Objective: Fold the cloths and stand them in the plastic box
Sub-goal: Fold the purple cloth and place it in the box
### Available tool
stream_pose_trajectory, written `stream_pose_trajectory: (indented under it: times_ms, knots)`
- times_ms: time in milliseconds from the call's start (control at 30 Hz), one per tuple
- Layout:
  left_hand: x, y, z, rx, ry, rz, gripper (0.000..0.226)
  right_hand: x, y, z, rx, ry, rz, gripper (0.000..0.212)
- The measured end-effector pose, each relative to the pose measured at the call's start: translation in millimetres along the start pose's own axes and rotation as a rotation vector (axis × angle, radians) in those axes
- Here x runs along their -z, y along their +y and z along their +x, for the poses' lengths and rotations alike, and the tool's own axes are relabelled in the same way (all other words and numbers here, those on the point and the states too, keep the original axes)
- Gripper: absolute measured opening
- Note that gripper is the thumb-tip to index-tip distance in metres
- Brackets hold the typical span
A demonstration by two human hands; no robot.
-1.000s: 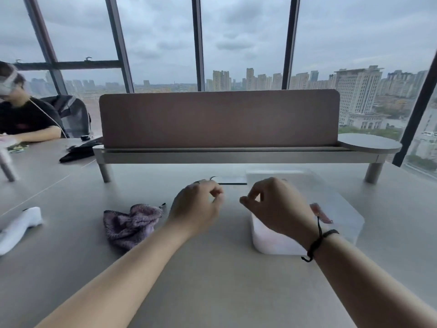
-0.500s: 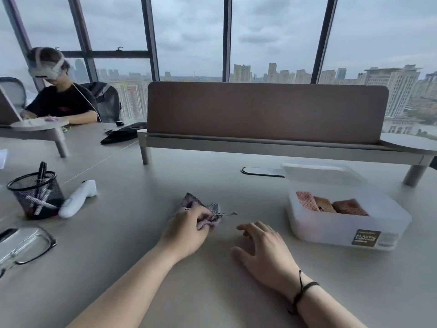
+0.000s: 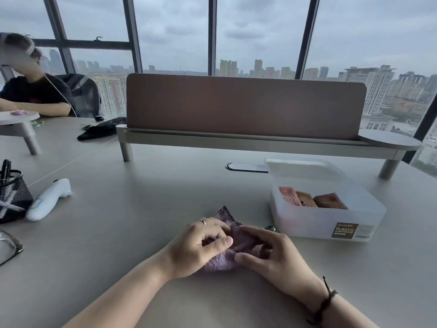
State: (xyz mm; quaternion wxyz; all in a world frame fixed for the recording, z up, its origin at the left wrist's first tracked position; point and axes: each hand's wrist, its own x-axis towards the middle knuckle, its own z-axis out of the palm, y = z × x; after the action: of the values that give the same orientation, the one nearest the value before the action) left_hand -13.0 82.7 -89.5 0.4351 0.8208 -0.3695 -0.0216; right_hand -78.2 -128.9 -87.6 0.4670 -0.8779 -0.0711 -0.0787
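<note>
Cloth [image 3: 227, 242], purple, lies near-centre on table [image 3: 142, 233], left of box [image 3: 326, 221]. Your left hand [image 3: 201, 247] and right hand [image 3: 272, 254] both pinch it, fingers curled. Flatten it first, match the edges, crease firmly so it stands.

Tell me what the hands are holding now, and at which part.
Both hands hold the purple cloth on the table: the left hand pinches its left side and the right hand grips its right side.
</note>
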Motion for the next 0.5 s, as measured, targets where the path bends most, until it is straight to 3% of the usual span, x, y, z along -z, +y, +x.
stream_pose_trajectory:
  times_ms: [67, 167, 267, 333, 400, 500]
  knots:
    - [3, 5, -2, 0.031, -0.012, -0.153, 0.049, 6, 1, 2, -0.027, -0.006, 0.146, 0.037]
    - [-1, 5, -1, 0.087, 0.022, -0.278, 0.014, 11, 4, 7, -0.040, 0.002, 0.291, 0.022]
    - [-7, 3, 3, 0.052, -0.011, -0.152, 0.047, 7, 3, 7, -0.049, -0.042, 0.457, 0.022]
    - [-10, 5, 4, 0.005, -0.059, -0.068, 0.041, 5, 3, 6, -0.038, -0.040, 0.520, 0.023]
    - [-13, 8, 2, -0.027, -0.061, 0.006, 0.013, 5, 4, 7, -0.028, -0.026, 0.551, 0.025]
    - [-10, 7, 3, -0.079, 0.053, 0.022, 0.035, 8, 4, 10, -0.032, 0.010, 0.638, 0.026]
